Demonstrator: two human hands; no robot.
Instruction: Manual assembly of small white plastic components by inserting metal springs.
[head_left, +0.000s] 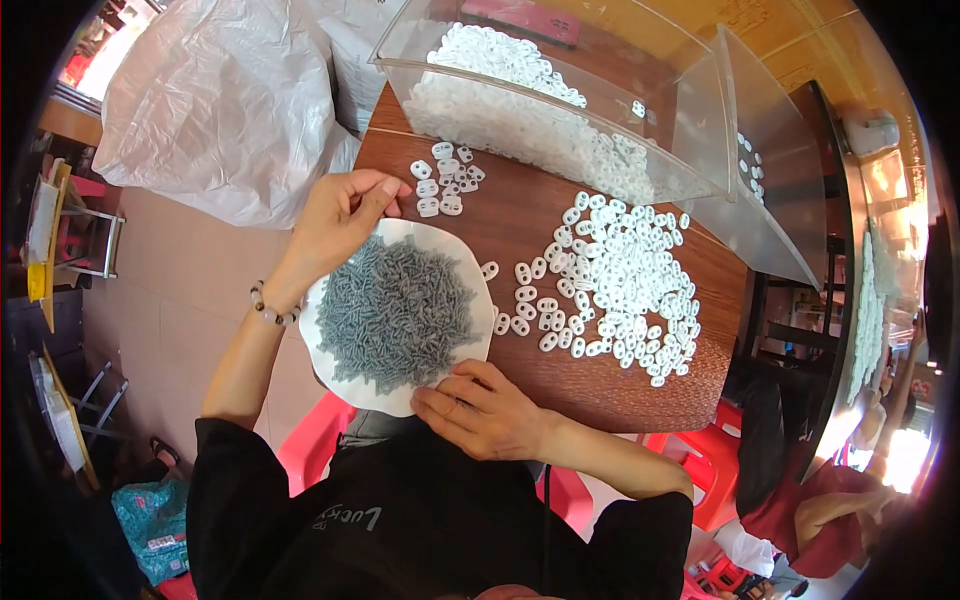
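A white dish with a wavy rim [480, 262] is at the table's near left edge, close to my body. It holds a heap of small grey-blue ridged pieces [400, 310], like tiny spirals. My right hand [485, 410] grips the dish's near right rim, fingers bent over it. Above the far left rim is my left hand [345, 220], its thumb and fingers pinched together; whatever is between them is too small to make out. Just beyond those fingertips lies a small group of white plastic pieces [450, 180]. A larger spread of white two-holed ovals [630, 270] covers the table to the right.
A clear plastic bin [550, 95] of white pieces stands at the back of the brown wooden table [640, 400]. Big white sacks [225, 110] are at the far left. Red stools [705, 480] stand under and beside the table. Another person's arm [840, 515] shows at right.
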